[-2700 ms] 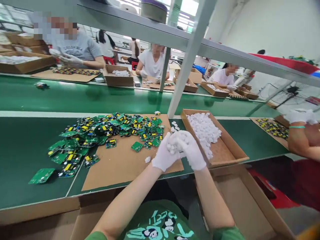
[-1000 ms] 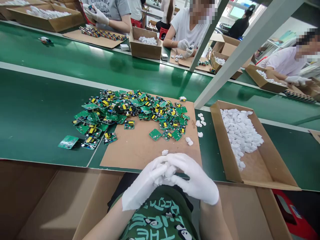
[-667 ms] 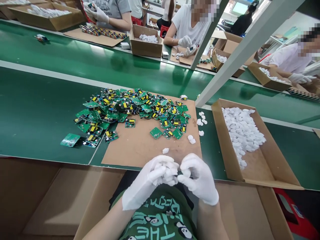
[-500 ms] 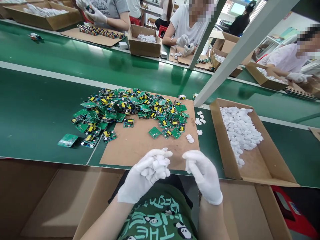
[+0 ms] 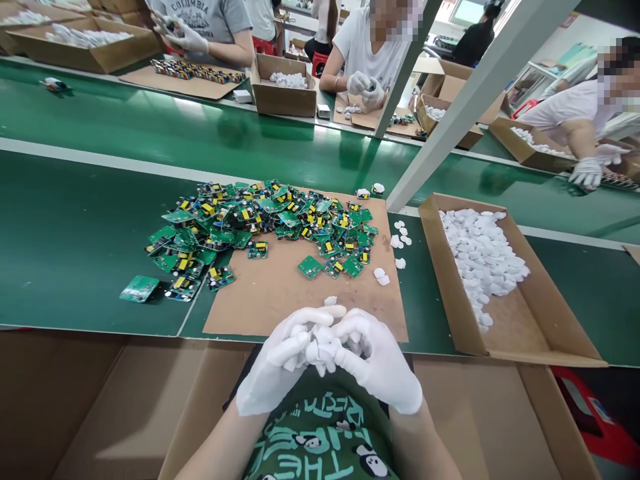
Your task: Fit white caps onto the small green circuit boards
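My left hand (image 5: 275,363), in a white glove, is curled around a clump of small white pieces (image 5: 320,347) that look like flat plastic or foam pads. My right hand (image 5: 377,360), also gloved, meets it in front of my body, its fingers bent and pressed onto the same clump; which piece it pinches is partly hidden. Just beyond the fingertips shows one white piece (image 5: 331,301). Past my hands, a heap of green circuit boards (image 5: 260,207) with yellow parts lies on and beside a brown cardboard sheet (image 5: 270,293).
At right stands a cardboard box (image 5: 555,320) holding many white pieces (image 5: 483,253). A few loose pieces (image 5: 381,277) lie near the sheet's right edge. A slanted white post (image 5: 480,100) rises beyond. Co-workers (image 5: 367,53) in gloves sit across the green conveyor (image 5: 200,127).
My right hand has moved left to my left hand and closed onto the white pieces there. Across the line, the co-worker at far right has reached a hand forward.
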Motion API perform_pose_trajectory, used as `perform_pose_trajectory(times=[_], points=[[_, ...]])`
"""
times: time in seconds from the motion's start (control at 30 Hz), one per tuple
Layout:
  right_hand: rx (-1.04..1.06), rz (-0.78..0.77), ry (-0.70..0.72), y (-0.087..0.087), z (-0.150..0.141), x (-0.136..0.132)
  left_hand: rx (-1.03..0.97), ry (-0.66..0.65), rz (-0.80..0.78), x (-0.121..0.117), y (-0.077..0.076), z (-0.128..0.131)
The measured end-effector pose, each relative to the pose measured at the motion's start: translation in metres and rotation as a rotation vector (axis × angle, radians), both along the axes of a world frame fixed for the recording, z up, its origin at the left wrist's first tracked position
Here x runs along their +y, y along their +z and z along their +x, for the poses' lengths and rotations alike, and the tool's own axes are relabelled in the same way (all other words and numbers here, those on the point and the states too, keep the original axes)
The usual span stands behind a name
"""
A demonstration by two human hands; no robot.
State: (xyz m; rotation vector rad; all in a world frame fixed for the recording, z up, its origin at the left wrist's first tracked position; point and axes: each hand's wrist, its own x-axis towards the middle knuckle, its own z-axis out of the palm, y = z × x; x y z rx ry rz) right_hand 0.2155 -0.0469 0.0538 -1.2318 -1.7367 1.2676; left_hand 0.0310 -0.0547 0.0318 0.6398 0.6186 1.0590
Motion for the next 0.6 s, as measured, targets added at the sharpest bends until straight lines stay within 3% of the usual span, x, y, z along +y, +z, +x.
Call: perform_pose_trajectory(times=[0.23,0.33,0.4,0.47,0.6], points=[[0.067,-0.144,0.086,-0.003,-0.001,0.008,-0.075,-0.019,-0.013,0.001,0.003,0.0],[0.168,-0.274,0.107,-0.011,-0.002,0.007,-0.271,-0.047,-0.087,0.001,-0.004,0.005],[0.074,-0.298,0.018,-0.015,-0.004,0.006,-0.402,-0.066,-0.126,0.002,-0.008,0.008],[-0.071,-0.222,-0.092,-0.018,-0.008,0.008,-0.376,-0.047,-0.087,0.003,-0.009,0.008],[-0.06,-0.019,-0.066,-0.015,-0.031,0.033,-0.199,0.078,0.034,0.008,-0.003,-0.002]])
